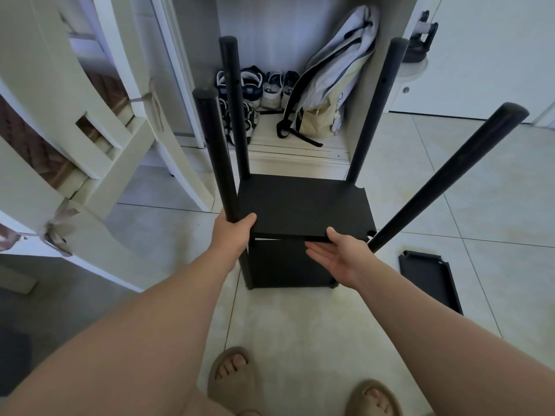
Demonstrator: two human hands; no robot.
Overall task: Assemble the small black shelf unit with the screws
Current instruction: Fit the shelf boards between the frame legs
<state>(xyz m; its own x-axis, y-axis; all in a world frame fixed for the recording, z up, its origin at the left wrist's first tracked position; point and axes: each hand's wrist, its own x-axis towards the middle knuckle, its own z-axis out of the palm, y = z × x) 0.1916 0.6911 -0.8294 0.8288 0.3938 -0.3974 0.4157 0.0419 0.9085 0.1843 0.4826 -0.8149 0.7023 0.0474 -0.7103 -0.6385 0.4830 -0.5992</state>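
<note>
As L grip (232,235) holds shelf panel (303,205), R grip (339,256) touches its front edge.

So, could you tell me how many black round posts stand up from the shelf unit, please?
4 black round posts: the near-left post, gripped by the left hand; the far-left post; the far-right post; the near-right post, leaning outward. None appears hidden.

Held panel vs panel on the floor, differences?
The held panel sits up between the four posts, left hand gripping its corner, right hand open at its front edge; the floor panel lies flat on the tiles, right of the unit, untouched. The held panel shows a plain face; the floor panel shows a raised rim. Both are black rectangles with notched corners.
</note>
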